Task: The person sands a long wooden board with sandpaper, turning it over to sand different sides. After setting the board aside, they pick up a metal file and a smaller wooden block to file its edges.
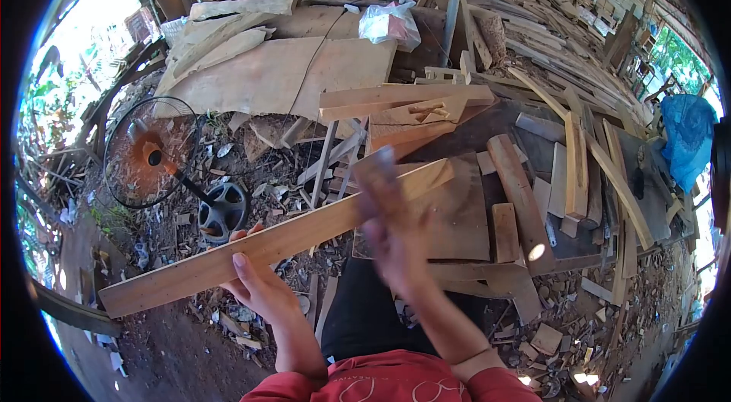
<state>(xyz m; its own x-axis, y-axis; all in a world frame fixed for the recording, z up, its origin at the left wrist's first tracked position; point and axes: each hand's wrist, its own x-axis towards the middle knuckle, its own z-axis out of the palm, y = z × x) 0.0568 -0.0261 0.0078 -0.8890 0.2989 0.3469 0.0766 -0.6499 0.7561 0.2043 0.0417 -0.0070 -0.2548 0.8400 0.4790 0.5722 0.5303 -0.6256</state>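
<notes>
A long, narrow wooden board (205, 271) slants across in front of me, its left end low and its right end raised over the work surface. My left hand (257, 286) is closed around its lower edge, with the thumb on the near face and the fingertips showing above the top edge. Over the board's right part, my right hand (396, 246) is smeared by motion. It seems closed on a brown block-like tool (378, 185), which is too blurred to name and overlaps the board.
The low work table (457, 212) carries several wood pieces, including a short block (504, 232) and a long curved strip (620, 189). A fallen pedestal fan (152, 157) lies left among scraps. Behind are plywood sheets (251, 74), a plastic bag (390, 23) and a metal post (454, 2).
</notes>
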